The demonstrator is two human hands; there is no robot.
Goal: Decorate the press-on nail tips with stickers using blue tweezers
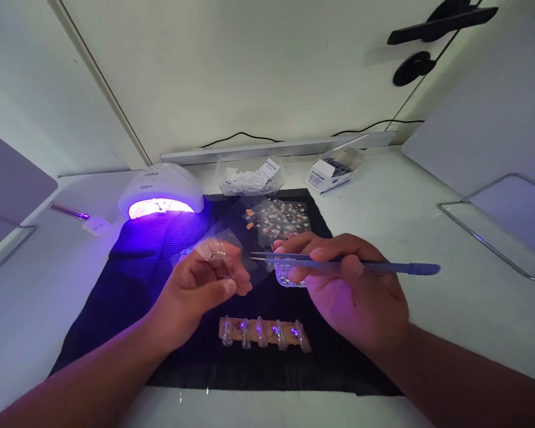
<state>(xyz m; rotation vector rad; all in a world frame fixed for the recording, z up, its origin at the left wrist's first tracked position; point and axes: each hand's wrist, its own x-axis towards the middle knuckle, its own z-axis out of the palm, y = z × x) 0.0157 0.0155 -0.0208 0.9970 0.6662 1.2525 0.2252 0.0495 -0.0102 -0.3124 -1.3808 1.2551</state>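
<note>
My right hand (pixel 361 285) grips a pair of blue-tinted tweezers (pixel 383 266), their slim tips pointing left and slightly apart. Just left of those tips is my left hand (pixel 205 279), fingers curled, with a glossy piece of clear film (pixel 214 249) across them. Whether anything sits on the film is too small to tell. Below both hands, several clear, shiny nail tips (pixel 261 331) stand in a row on a tan strip (pixel 270 333). A compartmented clear case of small sparkling pieces (pixel 288 274) is partly hidden behind my right hand. Beyond it lies a transparent sticker sheet (pixel 285 219).
A black cloth (pixel 182 368) covers the middle of the white table. At its back left stands a nail lamp (pixel 160 184), glowing violet. Farther back are a clear tub of white packets (pixel 249 178) and an alcohol pad box (pixel 334 169). A brush-like tool (pixel 71 211) lies left.
</note>
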